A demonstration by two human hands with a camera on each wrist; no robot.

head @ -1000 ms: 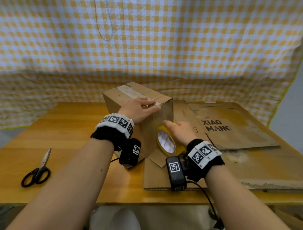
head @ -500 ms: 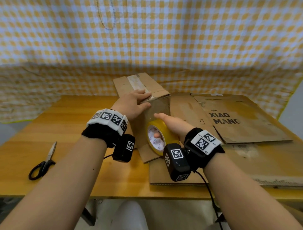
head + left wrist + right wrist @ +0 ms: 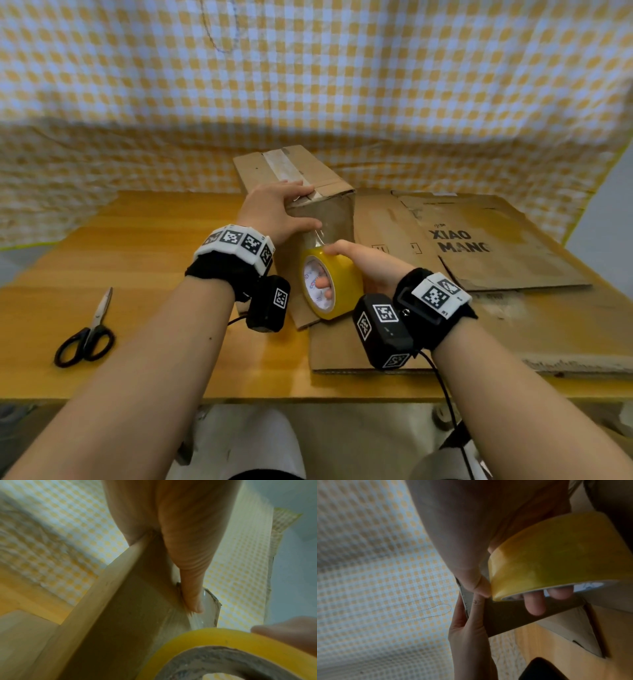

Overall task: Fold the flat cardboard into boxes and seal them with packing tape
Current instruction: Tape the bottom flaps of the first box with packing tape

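A folded cardboard box (image 3: 329,212) stands on the wooden table (image 3: 137,274), with a strip of clear tape along its top seam. My left hand (image 3: 277,212) lies over the box's near top corner, fingers on top and thumb (image 3: 192,596) pressing the tape against the side face. My right hand (image 3: 363,260) grips a yellow roll of packing tape (image 3: 329,284) against the box's near side, fingers through the core (image 3: 536,601) and thumb on the rim. A short stretch of clear tape (image 3: 204,615) runs from the roll up to the box.
Black-handled scissors (image 3: 85,335) lie at the table's left front. Flat cardboard sheets (image 3: 479,246), one printed "XIAO MANG", are spread to the right and under the box. A yellow checked cloth (image 3: 308,85) hangs behind the table.
The box has shifted a little toward the back. My right hand has carried the tape roll up the near face, and my left thumb now presses the tape on the side.
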